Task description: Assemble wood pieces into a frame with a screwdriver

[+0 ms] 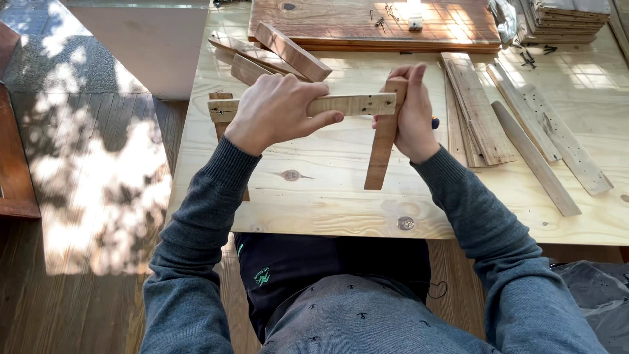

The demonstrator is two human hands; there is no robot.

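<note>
— So, what have your hands got on that bench right now?

— Your left hand (275, 111) is wrapped tight around a pale horizontal slat (357, 104), fingers over the top and thumb underneath. Your right hand (409, 115) is closed on the upper end of a darker upright slat (382, 141), which meets the right end of the horizontal one at a right angle. The joined pair sits near the middle of the table, the upright's lower end touching the surface toward six o'clock.

— And the surface itself?

— You're working on a light plywood tabletop (327, 210), knots showing, with a round metal fitting (405, 223) near the front edge at six o'clock. At twelve o'clock lies a reddish wooden panel (373, 23) with a few dark nails (380, 23) and a small pale block (415, 25) on it. At eleven o'clock a few short boards (268, 52) lie overlapped. At three o'clock you have a fan of thin slats (478, 111), a rounded stick (534, 157) and a perforated strip (567, 147). At one o'clock a stack of boards (567, 16) sits in the corner.

— The room?

— You're over dark plank flooring (85, 196), dappled with sunlight at nine o'clock. A grey stone-like slab (59, 52) shows at ten o'clock, and crumpled plastic sheeting (596, 288) at four o'clock.
</note>
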